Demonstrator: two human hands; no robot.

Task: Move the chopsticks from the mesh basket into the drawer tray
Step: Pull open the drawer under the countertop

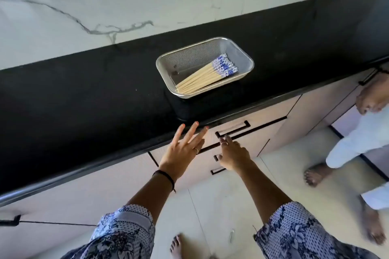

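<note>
Black counter [84, 94], chopsticks [207, 75] diagonal in mesh basket [168, 60], tips near-left, left hand [183, 149] splayed empty, right hand [232, 155] empty at drawer handle [233, 128]

Second person [357, 139] cut off by the right edge, right hand [233, 154] fingertips hidden under the drawer handle [232, 129], drawer closed so its inside hidden, left cabinet handle [9, 221] cropped.
</note>
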